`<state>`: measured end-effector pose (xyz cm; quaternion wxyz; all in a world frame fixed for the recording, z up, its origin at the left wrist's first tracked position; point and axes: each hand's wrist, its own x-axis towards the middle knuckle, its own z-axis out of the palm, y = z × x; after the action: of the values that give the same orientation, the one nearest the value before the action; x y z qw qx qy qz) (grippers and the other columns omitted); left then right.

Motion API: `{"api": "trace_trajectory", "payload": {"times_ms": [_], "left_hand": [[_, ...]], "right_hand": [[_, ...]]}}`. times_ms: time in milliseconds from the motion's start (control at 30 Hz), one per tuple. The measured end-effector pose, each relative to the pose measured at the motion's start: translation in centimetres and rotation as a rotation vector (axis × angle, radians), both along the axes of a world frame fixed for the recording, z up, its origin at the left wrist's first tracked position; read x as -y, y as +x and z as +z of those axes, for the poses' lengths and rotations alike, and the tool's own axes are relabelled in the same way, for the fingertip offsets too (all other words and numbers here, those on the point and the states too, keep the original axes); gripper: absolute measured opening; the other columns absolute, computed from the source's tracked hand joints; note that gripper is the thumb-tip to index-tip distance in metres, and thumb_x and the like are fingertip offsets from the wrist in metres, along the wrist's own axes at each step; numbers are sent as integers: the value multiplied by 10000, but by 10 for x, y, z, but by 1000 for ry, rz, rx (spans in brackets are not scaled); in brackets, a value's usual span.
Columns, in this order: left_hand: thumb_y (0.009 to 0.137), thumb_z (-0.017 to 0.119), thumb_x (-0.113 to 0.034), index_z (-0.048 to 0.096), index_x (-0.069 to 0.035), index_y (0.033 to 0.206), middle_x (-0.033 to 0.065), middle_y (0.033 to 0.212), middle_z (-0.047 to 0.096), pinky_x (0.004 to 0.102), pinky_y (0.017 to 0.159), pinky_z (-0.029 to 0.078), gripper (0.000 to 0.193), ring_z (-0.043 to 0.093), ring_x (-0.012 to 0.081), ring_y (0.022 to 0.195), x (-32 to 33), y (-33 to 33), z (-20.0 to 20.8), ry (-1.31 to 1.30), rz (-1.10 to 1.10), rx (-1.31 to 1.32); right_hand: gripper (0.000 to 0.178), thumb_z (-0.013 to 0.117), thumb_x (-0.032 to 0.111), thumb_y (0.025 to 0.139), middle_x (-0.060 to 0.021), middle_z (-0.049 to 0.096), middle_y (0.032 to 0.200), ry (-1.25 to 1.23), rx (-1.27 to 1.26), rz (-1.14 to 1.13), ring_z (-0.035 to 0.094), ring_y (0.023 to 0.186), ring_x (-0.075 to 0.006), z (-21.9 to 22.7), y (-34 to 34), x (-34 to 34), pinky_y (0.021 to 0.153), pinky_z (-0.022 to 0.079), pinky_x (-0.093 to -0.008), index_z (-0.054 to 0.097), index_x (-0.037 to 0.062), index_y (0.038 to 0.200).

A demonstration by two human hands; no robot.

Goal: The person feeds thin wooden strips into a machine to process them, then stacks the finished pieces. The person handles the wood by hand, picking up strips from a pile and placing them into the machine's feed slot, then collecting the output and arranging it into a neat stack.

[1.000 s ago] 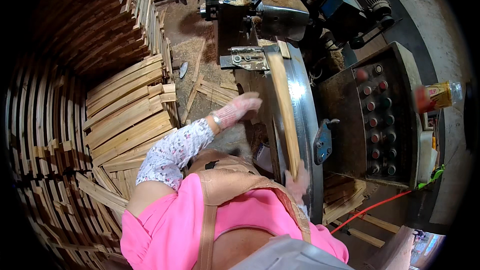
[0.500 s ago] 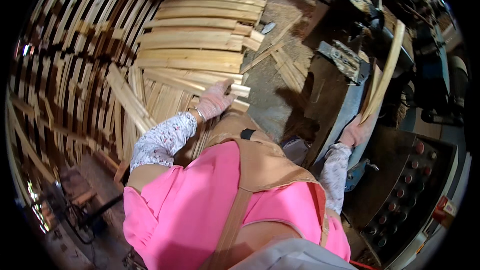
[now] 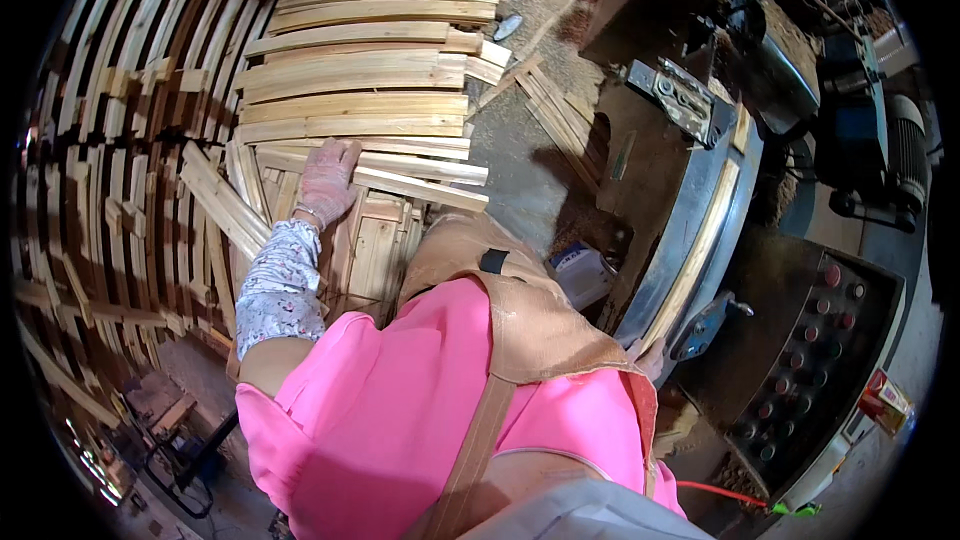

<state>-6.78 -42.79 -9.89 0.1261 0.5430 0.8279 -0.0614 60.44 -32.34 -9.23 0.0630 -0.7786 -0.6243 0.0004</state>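
My left hand [image 3: 330, 180], in a pale pink glove, lies over the near strips of a wood stack with its fingers stretched out. One loose wooden strip [image 3: 425, 188] runs rightward from beside this hand. On my right, a long wooden strip [image 3: 705, 230] lies along the curved metal bed [image 3: 640, 280] of a machine, its far end at the metal block [image 3: 680, 100]. My right hand [image 3: 650, 355] is closed on the strip's near end; my clothing and apron hide part of that hand.
Stacked wooden strips [image 3: 360, 75] lie ahead, and tall racks of strips [image 3: 110, 190] fill the left. A control panel with several buttons [image 3: 800, 360] stands at the right. Offcuts [image 3: 555, 125] and sawdust lie on the floor. A white container [image 3: 583, 275] sits beside the machine.
My right hand has come down and back toward me, and its raised strip now lies on the machine bed. My left hand has slid left along the strips.
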Motion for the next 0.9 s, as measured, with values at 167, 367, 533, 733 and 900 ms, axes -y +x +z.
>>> {"api": "trace_trajectory", "payload": {"times_ms": [167,367,533,733,900], "left_hand": [[837,780,-221,709,-162,1248,114,1102,671,494,1000,505,421,635,338,1143,15,-12,-17,-36,-93,23],[878,760,-242,680,-132,1297,142,1213,660,515,1032,507,440,628,357,1195,9,-22,23,95,-237,71],[943,734,-314,670,-50,1330,196,1336,664,493,1084,495,472,628,363,1252,-103,27,53,524,2,253],[940,791,-215,675,-26,1235,137,1060,743,381,873,555,368,693,262,961,-279,206,85,986,198,1116],[954,778,-271,657,-17,1333,105,1088,754,380,859,566,473,696,222,942,-318,355,96,478,501,1529]], "right_hand": [[534,731,296,965,-293,687,1317,134,-84,134,652,1184,-486,16,-24,-56,1038,514,-535,648,-24,1385],[405,735,256,937,-199,767,1194,303,15,290,713,1070,-416,0,-61,-221,962,560,-516,729,51,1286],[384,722,258,955,-188,768,1174,379,40,351,711,1036,-409,-10,-84,-292,938,565,-509,742,64,1285],[642,815,260,942,-249,640,1461,-54,-974,609,580,1394,-382,48,-217,-205,1216,431,-441,604,-21,1480],[816,826,174,861,-286,643,1400,123,-509,307,589,1316,-451,33,-168,-96,1165,446,-516,481,-42,1569]]}}
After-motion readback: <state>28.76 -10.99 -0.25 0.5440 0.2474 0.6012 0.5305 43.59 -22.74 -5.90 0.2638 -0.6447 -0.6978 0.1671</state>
